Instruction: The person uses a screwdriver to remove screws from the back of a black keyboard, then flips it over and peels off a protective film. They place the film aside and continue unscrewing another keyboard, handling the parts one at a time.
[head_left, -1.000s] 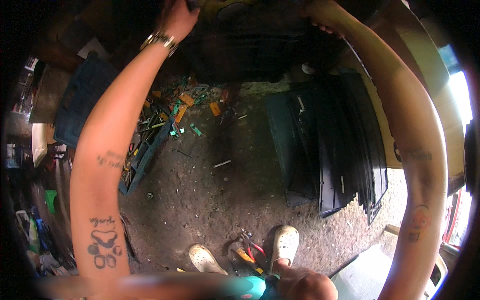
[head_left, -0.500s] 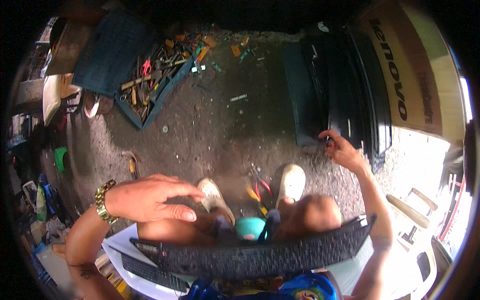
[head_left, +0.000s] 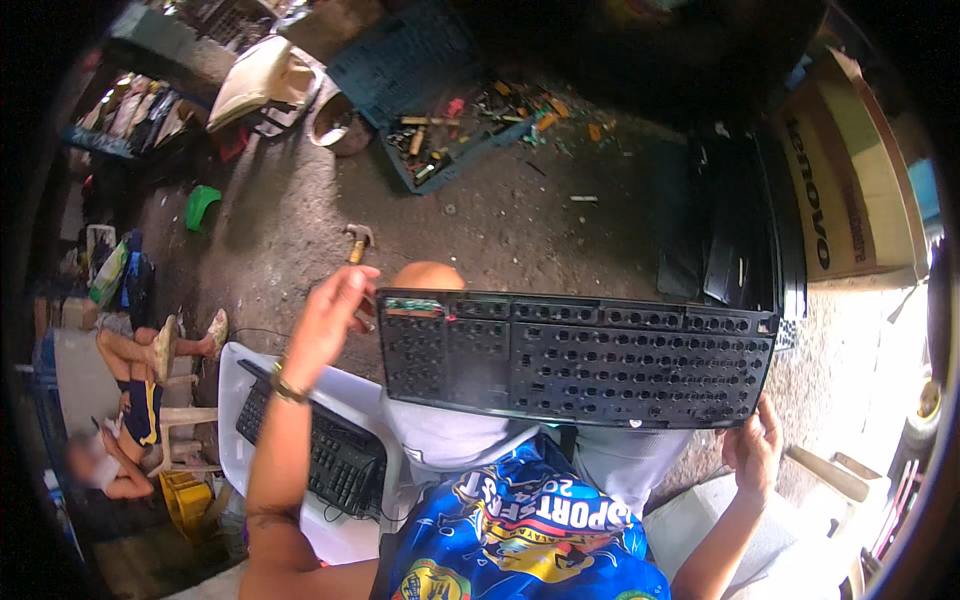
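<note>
A black keyboard shell [head_left: 600, 360] without keycaps is held in front of my lap, its rows of key holes facing up. A small green circuit board [head_left: 413, 307] sits at its upper left corner. My left hand [head_left: 328, 322] grips the shell's upper left edge, thumb on top and some fingers hidden. At the lower right corner, my right hand [head_left: 753, 450] has its fingers closed on the edge. On my left, a second black keyboard [head_left: 340, 455], with keys on, lies in a white plastic tub [head_left: 232, 405].
An opened blue toolbox [head_left: 465, 160] full of tools lies ahead, loose bits scattered beside it. A hammer [head_left: 357, 245] is on the floor. Black panels [head_left: 735, 235] lean by a cardboard box [head_left: 850, 180] at right. Another person [head_left: 130, 400] sits at far left.
The keyboard shell has been raised from my lap and turned face up. My left hand has come to its left edge, and my right hand has moved from near the panels to its corner.
</note>
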